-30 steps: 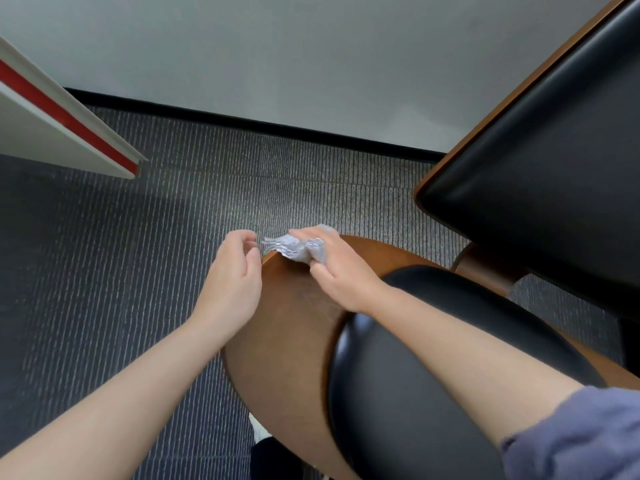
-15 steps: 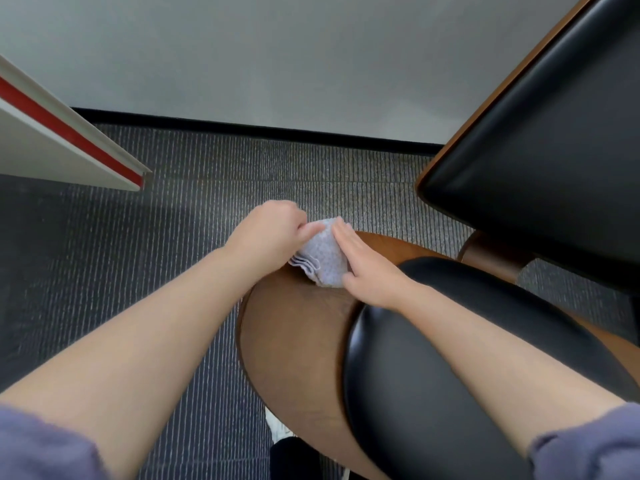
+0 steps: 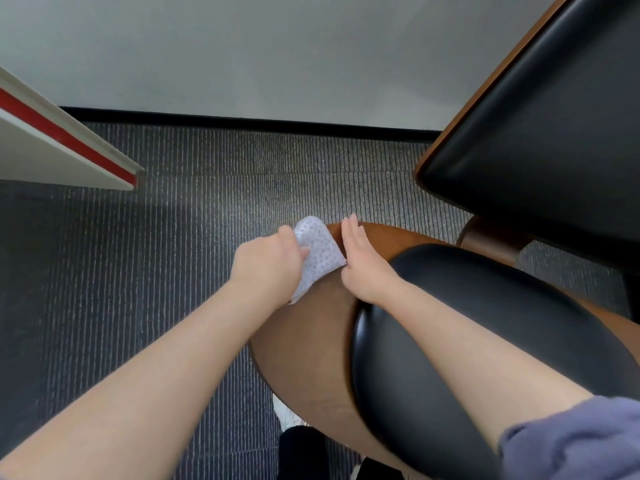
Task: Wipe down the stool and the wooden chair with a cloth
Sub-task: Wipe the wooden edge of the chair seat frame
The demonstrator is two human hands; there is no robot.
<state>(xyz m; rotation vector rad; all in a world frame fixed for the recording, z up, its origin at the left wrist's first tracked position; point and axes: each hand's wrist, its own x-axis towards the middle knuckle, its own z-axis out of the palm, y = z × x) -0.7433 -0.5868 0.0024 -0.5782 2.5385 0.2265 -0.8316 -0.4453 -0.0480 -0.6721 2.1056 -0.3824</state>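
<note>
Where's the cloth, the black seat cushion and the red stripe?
cloth [image 3: 317,258], head view, on its dotted middle.
black seat cushion [image 3: 519,299], head view, on its shiny top.
red stripe [image 3: 62,135], head view, midway along it.

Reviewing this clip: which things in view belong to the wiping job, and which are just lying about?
Job: cloth, gripped by left hand; right hand flat on stool; chair.
Lying about: red-striped panel; carpet; white shoe.
</note>
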